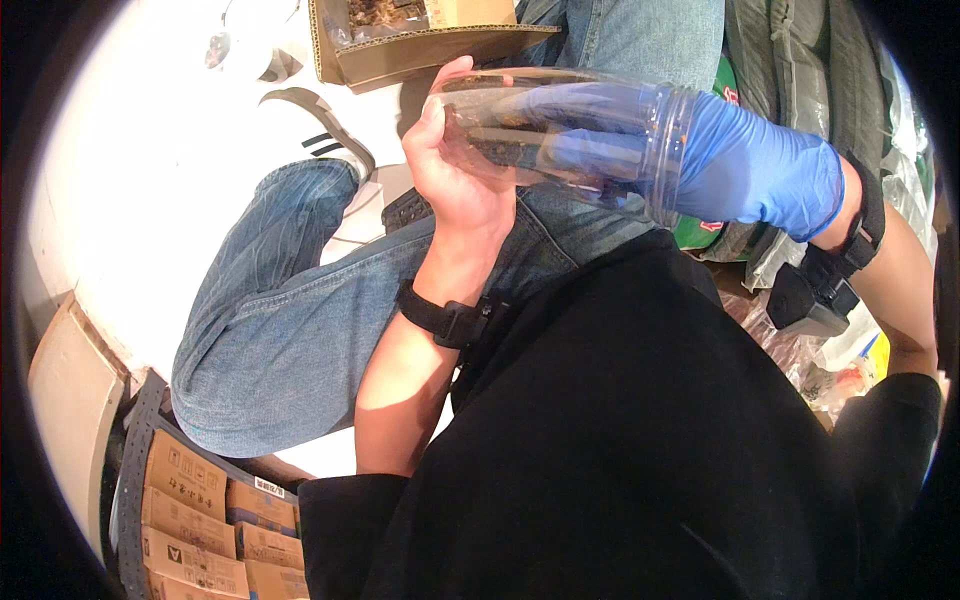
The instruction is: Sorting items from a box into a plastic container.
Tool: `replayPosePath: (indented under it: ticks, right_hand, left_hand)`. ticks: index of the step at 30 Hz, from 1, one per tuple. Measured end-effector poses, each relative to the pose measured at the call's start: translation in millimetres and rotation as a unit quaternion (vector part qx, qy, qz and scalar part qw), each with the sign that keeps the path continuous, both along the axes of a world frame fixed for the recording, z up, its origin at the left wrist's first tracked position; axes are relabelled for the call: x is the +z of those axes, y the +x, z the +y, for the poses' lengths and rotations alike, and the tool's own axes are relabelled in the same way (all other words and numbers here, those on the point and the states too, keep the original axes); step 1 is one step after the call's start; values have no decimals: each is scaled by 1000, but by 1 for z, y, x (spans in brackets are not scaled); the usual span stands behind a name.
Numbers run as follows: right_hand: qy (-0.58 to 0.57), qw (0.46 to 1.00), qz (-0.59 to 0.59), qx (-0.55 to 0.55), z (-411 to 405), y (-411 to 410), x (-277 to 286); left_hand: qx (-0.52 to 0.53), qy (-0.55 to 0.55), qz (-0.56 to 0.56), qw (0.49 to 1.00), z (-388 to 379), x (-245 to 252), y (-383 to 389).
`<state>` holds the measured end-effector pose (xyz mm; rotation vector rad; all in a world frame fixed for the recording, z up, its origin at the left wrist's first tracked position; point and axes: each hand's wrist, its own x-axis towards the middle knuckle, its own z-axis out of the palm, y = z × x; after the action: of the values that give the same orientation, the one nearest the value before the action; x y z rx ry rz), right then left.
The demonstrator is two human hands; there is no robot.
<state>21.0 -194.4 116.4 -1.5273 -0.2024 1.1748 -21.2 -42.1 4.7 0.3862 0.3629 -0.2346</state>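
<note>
A clear plastic jar [661, 161] lies nearly level across the upper middle of the view, its threaded mouth facing right. My bare left hand [466, 161] cups its bottom end, the thumb pressed against the outside. Dark brown matter [487, 124] shows through the wall near that end. Through the mouth reaches my right hand [739, 161], in a blue disposable glove, with its fingers deep in the jar. Reflections and the brown matter blur the fingertips, so whether they grip anything cannot be made out.
An open cardboard box [450, 52] with brown pieces [386, 13] stands beyond the jar. My bent leg in jeans [292, 337] is at left. Grey wrapped bundles [795, 97] are at right, above clear plastic bags [802, 375]. Several small cartons [195, 562] sit on a metal rack [139, 435] lower left.
</note>
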Motion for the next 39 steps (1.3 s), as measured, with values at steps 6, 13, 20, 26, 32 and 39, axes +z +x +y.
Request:
replayPosePath:
  ticks: [6, 13, 20, 26, 32, 39]
  right_hand:
    - [-7, 994, -108, 14, 7, -5, 6]
    - [-95, 938, -256, 213, 20, 20, 27]
    - [-72, 811, -483, 323, 10, 21, 29]
    - [-113, 853, -406, 308, 1, 8, 25]
    - [-58, 808, -464, 359, 18, 21, 32]
    - [-114, 798, -527, 268, 21, -18, 26]
  left_hand:
    - [-5, -24, 13, 1000, -2, 7, 1]
    - [2, 3, -14, 1000, 3, 11, 3]
    - [29, -14, -20, 999, 5, 18, 9]
    - [47, 62, -73, 994, 6, 19, 9]
    - [50, 29, -90, 994, 12, 16, 12]
    - [48, -3, -183, 982, 13, 18, 10]
